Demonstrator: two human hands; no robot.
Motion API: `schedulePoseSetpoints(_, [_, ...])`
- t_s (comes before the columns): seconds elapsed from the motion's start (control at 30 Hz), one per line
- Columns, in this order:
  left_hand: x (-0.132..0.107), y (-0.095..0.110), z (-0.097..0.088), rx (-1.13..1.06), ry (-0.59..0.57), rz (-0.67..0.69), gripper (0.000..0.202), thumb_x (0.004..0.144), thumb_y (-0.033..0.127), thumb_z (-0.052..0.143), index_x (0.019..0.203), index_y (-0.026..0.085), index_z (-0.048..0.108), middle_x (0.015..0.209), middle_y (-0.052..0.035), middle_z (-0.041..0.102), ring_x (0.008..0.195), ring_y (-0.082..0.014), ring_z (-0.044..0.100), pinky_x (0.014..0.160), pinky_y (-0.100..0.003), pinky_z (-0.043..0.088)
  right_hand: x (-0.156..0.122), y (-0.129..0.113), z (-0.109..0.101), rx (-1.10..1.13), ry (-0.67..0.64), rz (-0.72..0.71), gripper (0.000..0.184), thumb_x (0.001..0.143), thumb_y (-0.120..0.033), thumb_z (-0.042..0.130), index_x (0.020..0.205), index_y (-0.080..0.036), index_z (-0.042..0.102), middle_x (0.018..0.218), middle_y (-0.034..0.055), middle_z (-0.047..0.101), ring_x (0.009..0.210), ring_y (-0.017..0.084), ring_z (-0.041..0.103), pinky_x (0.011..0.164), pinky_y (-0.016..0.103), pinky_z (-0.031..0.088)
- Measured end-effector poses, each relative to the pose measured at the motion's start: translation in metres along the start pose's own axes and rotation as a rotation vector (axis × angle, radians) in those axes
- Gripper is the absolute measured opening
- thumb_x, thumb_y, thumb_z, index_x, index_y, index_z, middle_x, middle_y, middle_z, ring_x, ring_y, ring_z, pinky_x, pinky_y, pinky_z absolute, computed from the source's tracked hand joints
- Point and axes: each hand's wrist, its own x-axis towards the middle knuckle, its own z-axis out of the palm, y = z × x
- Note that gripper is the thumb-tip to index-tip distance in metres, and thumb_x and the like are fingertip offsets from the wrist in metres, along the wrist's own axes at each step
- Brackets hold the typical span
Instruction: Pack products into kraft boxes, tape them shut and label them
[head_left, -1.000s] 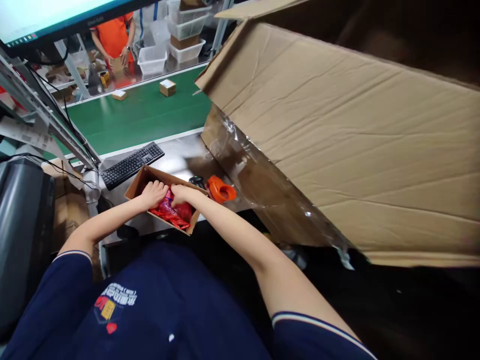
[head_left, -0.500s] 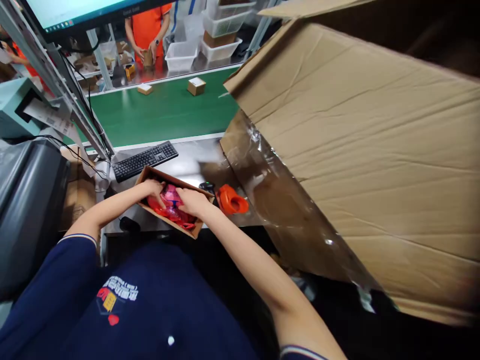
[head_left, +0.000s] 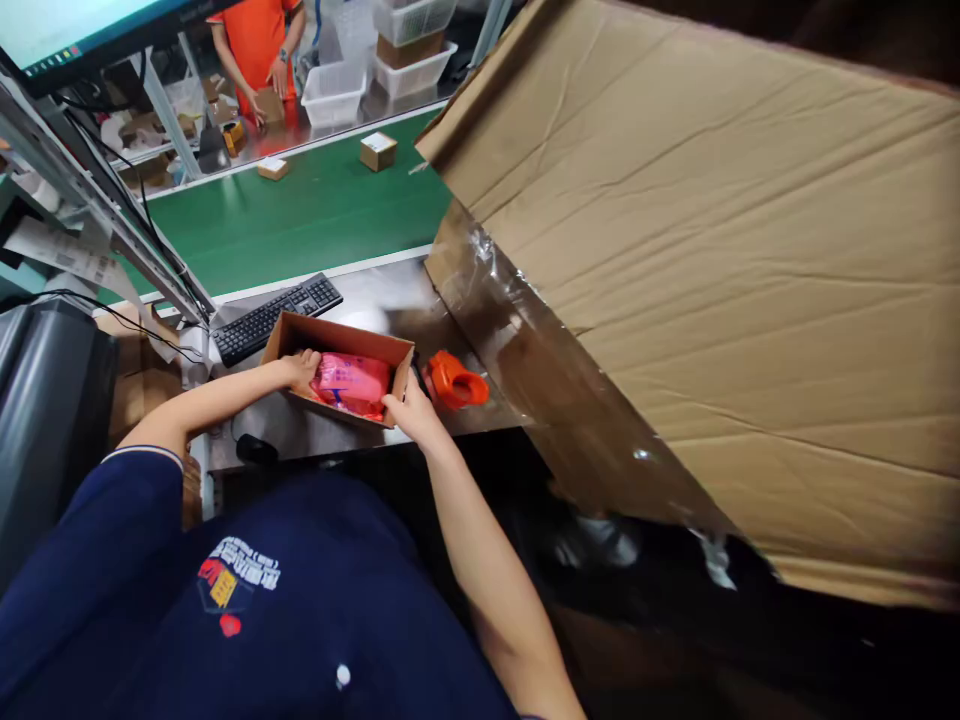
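Note:
An open cardboard box [head_left: 337, 335] sits tilted at the front of the metal worktop. Inside it lies a pink plastic-wrapped package [head_left: 352, 380] with blue print and red plastic beneath. My left hand [head_left: 303, 370] reaches over the box's near left side, its bent fingers pressed on the package's left end. At the right end, my right hand [head_left: 412, 408] grips the box wall, thumb on the inner side and the other fingers mostly hidden outside. An orange tape dispenser-like object [head_left: 456, 382] lies just right of the box.
A keyboard [head_left: 277, 318] lies behind the box, a mouse [head_left: 256, 449] at its near left. A green conveyor [head_left: 300, 215] carries two small boxes. A large cardboard carton [head_left: 712, 280] fills the right. Beyond the conveyor, a co-worker in orange [head_left: 259, 50] handles a carton.
My right hand has moved from the package to the box's right end wall. The pink package now lies flatter and shows more. My left hand has stayed at the package's left end.

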Motion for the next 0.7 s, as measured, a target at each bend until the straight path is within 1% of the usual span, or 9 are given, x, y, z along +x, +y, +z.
schedulePoseSetpoints(0.13, [0.016, -0.004, -0.031, 0.002, -0.107, -0.042, 0.102, 0.063, 0.057, 0.088, 0.145, 0.009, 0.049, 0.148, -0.0255, 0.056, 0.133, -0.0395, 0.058, 0.109, -0.043, 0.048, 0.006, 0.018, -0.013, 0.445, 0.003, 0.084, 0.070, 0.104, -0.055, 0.029, 0.167, -0.025, 0.025, 0.169, 0.0080, 0.037, 0.150, 0.026, 0.045, 0.111, 0.043, 0.052])
schedulePoseSetpoints(0.2, [0.015, -0.006, -0.042, 0.035, -0.021, 0.015, 0.090, 0.071, 0.063, 0.081, 0.141, 0.011, 0.056, 0.144, -0.0258, 0.059, 0.130, -0.0406, 0.059, 0.109, -0.046, 0.048, 0.007, 0.028, -0.018, 0.592, -0.039, 0.159, 0.068, 0.104, -0.054, 0.028, 0.166, -0.025, 0.029, 0.169, 0.0094, 0.037, 0.149, 0.026, 0.047, 0.108, 0.043, 0.054])
schedulePoseSetpoints(0.27, [0.014, -0.008, -0.047, 0.073, 0.141, 0.212, 0.080, 0.084, 0.067, 0.066, 0.143, 0.014, 0.057, 0.148, -0.0249, 0.057, 0.137, -0.0398, 0.054, 0.113, -0.048, 0.044, 0.011, 0.034, -0.023, 0.647, -0.048, 0.189, 0.070, 0.102, -0.051, 0.039, 0.166, -0.025, 0.028, 0.170, 0.0106, 0.036, 0.151, 0.025, 0.044, 0.109, 0.042, 0.053])
schedulePoseSetpoints(0.33, [0.016, -0.009, -0.041, 0.096, 0.229, 0.461, 0.077, 0.088, 0.065, 0.060, 0.150, 0.020, 0.053, 0.157, -0.0215, 0.051, 0.147, -0.0372, 0.046, 0.119, -0.048, 0.038, 0.018, 0.034, -0.024, 0.626, -0.056, 0.182, 0.076, 0.099, -0.049, 0.047, 0.167, -0.029, 0.021, 0.172, 0.0092, 0.030, 0.154, 0.024, 0.040, 0.109, 0.041, 0.053])
schedulePoseSetpoints(0.4, [0.023, -0.011, -0.028, 0.094, 0.157, 0.611, 0.081, 0.085, 0.062, 0.065, 0.155, 0.024, 0.049, 0.165, -0.0179, 0.042, 0.153, -0.0350, 0.039, 0.124, -0.047, 0.032, 0.027, 0.029, -0.021, 0.583, -0.077, 0.162, 0.081, 0.099, -0.050, 0.047, 0.169, -0.031, 0.011, 0.174, 0.0089, 0.025, 0.154, 0.023, 0.039, 0.109, 0.041, 0.053])
schedulePoseSetpoints(0.5, [0.036, -0.010, -0.005, 0.054, 0.066, 0.628, 0.083, 0.082, 0.055, 0.069, 0.156, 0.024, 0.049, 0.169, -0.0173, 0.037, 0.155, -0.0333, 0.038, 0.126, -0.047, 0.030, 0.038, 0.015, -0.004, 0.460, -0.065, 0.217, 0.093, 0.098, -0.053, 0.049, 0.168, -0.023, -0.003, 0.174, 0.0179, 0.022, 0.154, 0.025, 0.040, 0.110, 0.043, 0.052])
schedulePoseSetpoints(0.57, [0.041, -0.007, 0.001, 0.020, 0.053, 0.605, 0.081, 0.081, 0.053, 0.070, 0.155, 0.026, 0.051, 0.169, -0.0165, 0.037, 0.156, -0.0328, 0.038, 0.126, -0.047, 0.029, 0.043, 0.007, 0.011, 0.313, 0.040, 0.273, 0.112, 0.090, -0.060, 0.061, 0.166, -0.012, -0.006, 0.170, 0.0267, 0.024, 0.155, 0.029, 0.037, 0.115, 0.045, 0.047])
schedulePoseSetpoints(0.63, [0.042, -0.003, -0.004, -0.002, 0.046, 0.581, 0.082, 0.078, 0.055, 0.073, 0.153, 0.027, 0.053, 0.168, -0.0152, 0.039, 0.155, -0.0332, 0.038, 0.127, -0.048, 0.028, 0.046, 0.003, 0.025, 0.167, 0.163, 0.291, 0.130, 0.079, -0.065, 0.073, 0.164, -0.003, -0.003, 0.166, 0.0329, 0.029, 0.155, 0.034, 0.036, 0.120, 0.046, 0.041])
schedulePoseSetpoints(0.7, [0.037, -0.003, -0.017, -0.015, 0.060, 0.569, 0.082, 0.077, 0.059, 0.074, 0.151, 0.029, 0.055, 0.166, -0.0135, 0.044, 0.154, -0.0339, 0.040, 0.127, -0.049, 0.027, 0.047, 0.005, 0.033, 0.082, 0.215, 0.275, 0.137, 0.074, -0.068, 0.077, 0.162, 0.000, -0.001, 0.163, 0.0357, 0.032, 0.152, 0.039, 0.038, 0.121, 0.047, 0.039])
